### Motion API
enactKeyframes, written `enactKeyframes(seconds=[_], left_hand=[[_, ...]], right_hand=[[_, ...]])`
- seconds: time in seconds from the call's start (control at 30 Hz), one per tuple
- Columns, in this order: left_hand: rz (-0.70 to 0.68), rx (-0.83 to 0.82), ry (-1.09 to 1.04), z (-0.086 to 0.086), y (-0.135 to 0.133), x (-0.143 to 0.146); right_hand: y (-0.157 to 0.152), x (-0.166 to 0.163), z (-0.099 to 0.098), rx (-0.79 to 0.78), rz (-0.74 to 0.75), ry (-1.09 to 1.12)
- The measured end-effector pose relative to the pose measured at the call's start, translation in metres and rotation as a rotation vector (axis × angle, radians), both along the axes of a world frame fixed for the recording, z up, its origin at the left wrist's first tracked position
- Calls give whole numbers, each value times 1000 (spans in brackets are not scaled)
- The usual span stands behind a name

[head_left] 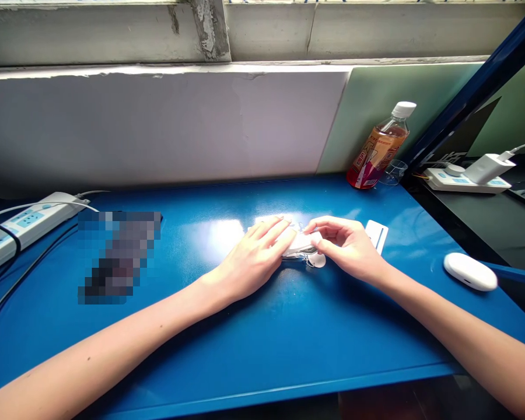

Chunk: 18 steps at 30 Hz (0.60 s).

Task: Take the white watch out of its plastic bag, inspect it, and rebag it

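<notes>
Lower frame, nearest: both bare forearms cross the blue table (262, 350) toward centre.

Centre: the left hand (254, 256) lies flat, fingers extended and unclenched, pressing down on a small white packet (298, 245) that rests on the tabletop. The right hand (347, 245) pinches the packet's right end between thumb and fingertips. A small white disc (317, 260) lies just beside the packet's lower edge, touching or nearly so; which cannot be determined.

Assessment: the packet appears light, thin and pliable, with a glossy, probably slippery wrap. It would likely slide on the smooth table unless pinned. Best held at an edge or corner, with the flat held down.

Right of centre: a white card (377, 234) just beyond the right hand; a white oval case (470, 272) further right.

Far: a drink bottle (378, 149) upper right; power strips at left (26, 224) and right (464, 181).
</notes>
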<state>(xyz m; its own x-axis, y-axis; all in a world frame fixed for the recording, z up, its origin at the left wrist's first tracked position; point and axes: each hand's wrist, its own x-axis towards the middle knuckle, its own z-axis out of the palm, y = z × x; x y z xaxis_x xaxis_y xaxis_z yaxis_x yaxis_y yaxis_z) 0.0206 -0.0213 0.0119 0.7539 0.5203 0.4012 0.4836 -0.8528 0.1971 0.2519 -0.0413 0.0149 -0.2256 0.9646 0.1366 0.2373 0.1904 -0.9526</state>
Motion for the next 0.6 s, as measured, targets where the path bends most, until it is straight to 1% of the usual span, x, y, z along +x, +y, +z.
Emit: enactKeyframes(seconds=[0.13,0.23,0.47,0.6], left_hand=[[29,-133,137,-4,0,-4],[47,-185,189,-8,2,-6],[6,-178,81,-8,5,-7],[-3,-224,3,-10,9,-9]], right_hand=[[5,6,3,83,-81,-106],[11,14,6,144,-135,-158],[23,28,3,169,-247,-312],[25,32,3,135,-283,-378]])
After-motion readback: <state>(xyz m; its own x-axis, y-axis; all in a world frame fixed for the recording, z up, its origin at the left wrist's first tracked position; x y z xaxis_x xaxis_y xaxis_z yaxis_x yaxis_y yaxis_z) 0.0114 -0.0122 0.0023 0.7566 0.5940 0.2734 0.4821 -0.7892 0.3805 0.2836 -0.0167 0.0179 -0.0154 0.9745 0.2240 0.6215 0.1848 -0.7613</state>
